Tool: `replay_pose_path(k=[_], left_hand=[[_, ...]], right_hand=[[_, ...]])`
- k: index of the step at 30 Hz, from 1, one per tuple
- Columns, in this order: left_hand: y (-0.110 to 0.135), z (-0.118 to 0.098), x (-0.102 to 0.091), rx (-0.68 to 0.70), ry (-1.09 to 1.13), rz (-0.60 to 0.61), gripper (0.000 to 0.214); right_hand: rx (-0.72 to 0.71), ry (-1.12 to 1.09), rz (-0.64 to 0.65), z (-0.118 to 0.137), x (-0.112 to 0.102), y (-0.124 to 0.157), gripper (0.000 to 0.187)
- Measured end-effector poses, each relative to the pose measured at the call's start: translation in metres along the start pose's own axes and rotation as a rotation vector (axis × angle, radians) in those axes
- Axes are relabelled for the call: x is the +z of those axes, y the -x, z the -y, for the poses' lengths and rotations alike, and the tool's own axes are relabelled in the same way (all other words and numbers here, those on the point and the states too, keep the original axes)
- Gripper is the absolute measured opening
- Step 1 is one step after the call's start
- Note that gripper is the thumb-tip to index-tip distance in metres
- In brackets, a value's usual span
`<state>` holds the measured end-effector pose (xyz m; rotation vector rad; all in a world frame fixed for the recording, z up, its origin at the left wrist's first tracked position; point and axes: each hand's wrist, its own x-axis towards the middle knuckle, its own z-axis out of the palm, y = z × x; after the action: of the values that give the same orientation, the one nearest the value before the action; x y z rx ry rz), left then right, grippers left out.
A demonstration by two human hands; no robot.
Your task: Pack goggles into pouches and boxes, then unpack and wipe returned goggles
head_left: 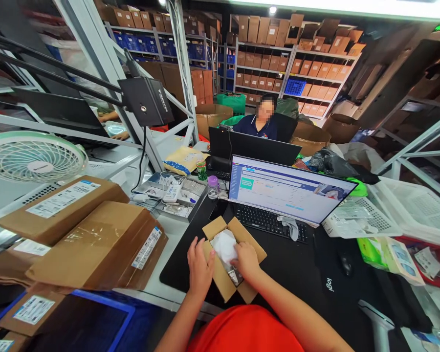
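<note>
- your left hand (200,268) clasps the near left side of a small box (223,288), fingers laid up along its wall and flap, steadying it.
- your right hand (246,261) reaches into the open top, fingers curled over a white packet (224,245); whether it pinches the packet or only presses on it cannot be told.
- the small box sits flaps open on the black desk mat (297,269), straight ahead of your red-shirted chest and just short of the keyboard (266,221); the white packet lies inside it, part poking above the rim.
- a lit monitor (289,188) stands behind the keyboard, and a mouse (346,264) rests on the mat well to the right.
- to your left, brown parcels (91,244) with printed labels lie stacked on the bench, a white fan (31,157) behind them.
- a tray of odds and ends (176,195) sits between the parcels and the monitor, a small bottle beside it.
- white baskets (418,210) crowd the right side of the desk.
- a co-worker (260,124) in a dark shirt sits across the desk behind a second screen, with shelves of cartons (315,68) filling the back wall.
</note>
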<state>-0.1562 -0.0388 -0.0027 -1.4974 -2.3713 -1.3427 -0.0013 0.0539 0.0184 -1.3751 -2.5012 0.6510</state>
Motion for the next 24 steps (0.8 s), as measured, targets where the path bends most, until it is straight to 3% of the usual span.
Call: replay_pose_path(k=[2,5,9,14,19,21,24], left_hand=[[0.009,-0.008,-0.009,0.011,0.079,0.003,0.045],[0.019,-0.018,-0.019,-0.112,0.320,0.022,0.043],[0.023,-0.030,-0.022,-0.275,0.521,0.130,0.047],[0.024,-0.061,-0.010,-0.250,0.732,0.446,0.063],[0.025,-0.089,-0.002,-0.326,0.813,0.601,0.063],[0.024,-0.092,-0.005,-0.345,0.843,0.646,0.066],[0.019,-0.093,-0.015,-0.362,0.873,0.741,0.069]], right_hand=[[0.026,-0.109,-0.028,-0.004,0.000,-0.001,0.019],[0.058,-0.337,-0.114,-0.015,-0.011,0.004,0.007],[0.081,-0.698,-0.201,-0.030,-0.037,0.020,0.028],[0.068,-1.035,-0.184,-0.032,-0.057,0.049,0.047],[0.015,-1.205,-0.130,-0.025,-0.070,0.072,0.041],[-0.017,-1.221,-0.193,-0.028,-0.082,0.076,0.040],[-0.012,-1.160,-0.292,-0.034,-0.106,0.075,0.057]])
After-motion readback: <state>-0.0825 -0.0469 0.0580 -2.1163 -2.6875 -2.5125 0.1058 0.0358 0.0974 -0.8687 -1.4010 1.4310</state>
